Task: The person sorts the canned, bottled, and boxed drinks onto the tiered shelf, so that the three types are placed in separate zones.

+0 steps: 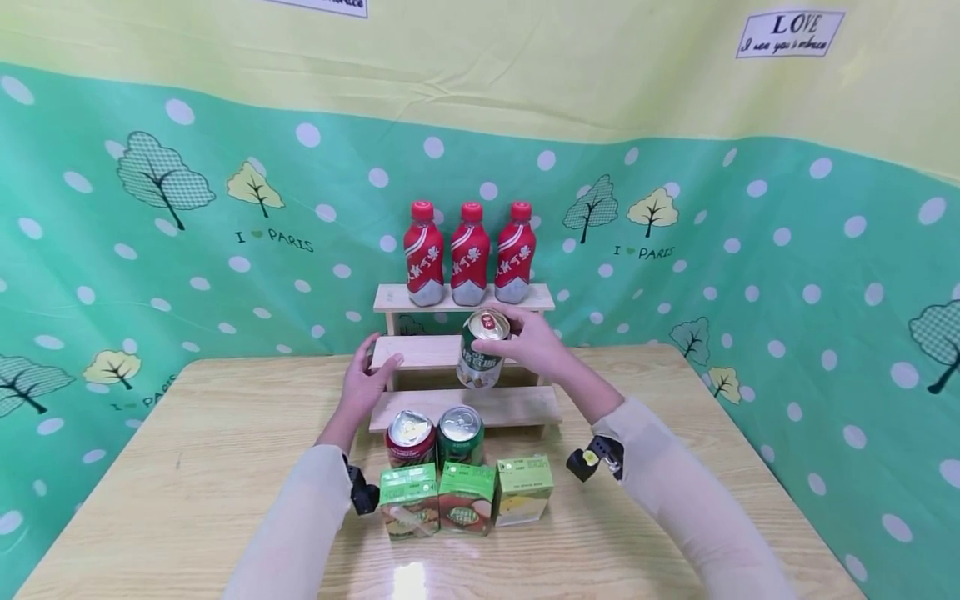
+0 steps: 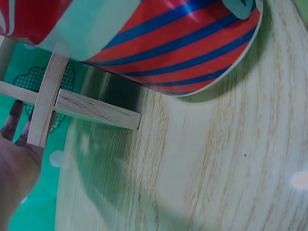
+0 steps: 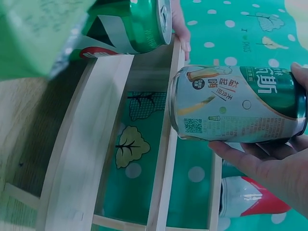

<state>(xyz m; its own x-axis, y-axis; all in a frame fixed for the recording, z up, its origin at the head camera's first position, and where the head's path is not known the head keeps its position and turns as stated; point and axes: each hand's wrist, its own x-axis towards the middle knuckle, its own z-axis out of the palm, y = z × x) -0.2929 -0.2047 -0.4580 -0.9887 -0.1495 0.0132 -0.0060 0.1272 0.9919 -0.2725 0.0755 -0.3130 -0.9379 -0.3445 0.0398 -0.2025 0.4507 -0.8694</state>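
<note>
My right hand (image 1: 531, 340) grips a green-and-silver drink can (image 1: 480, 354) near its top, thumb on one side and fingers on the other. The can is upright at the middle step of a three-step wooden display rack (image 1: 420, 352); whether its base touches the board cannot be told. At the rack's left side, my left hand (image 1: 365, 382) holds the end of the middle step, with the thumb in front. Fingers (image 2: 12, 120) of that hand show beside the wood in the left wrist view. Three red bottles (image 1: 470, 254) stand on the top step.
In front of the rack stand a dark red can (image 1: 411, 440) and a green can (image 1: 461, 435). Nearer still are two green boxes (image 1: 467, 498) and a paler green-yellow box (image 1: 523, 490). A patterned cloth (image 1: 300, 200) hangs behind the wooden table (image 1: 225, 450).
</note>
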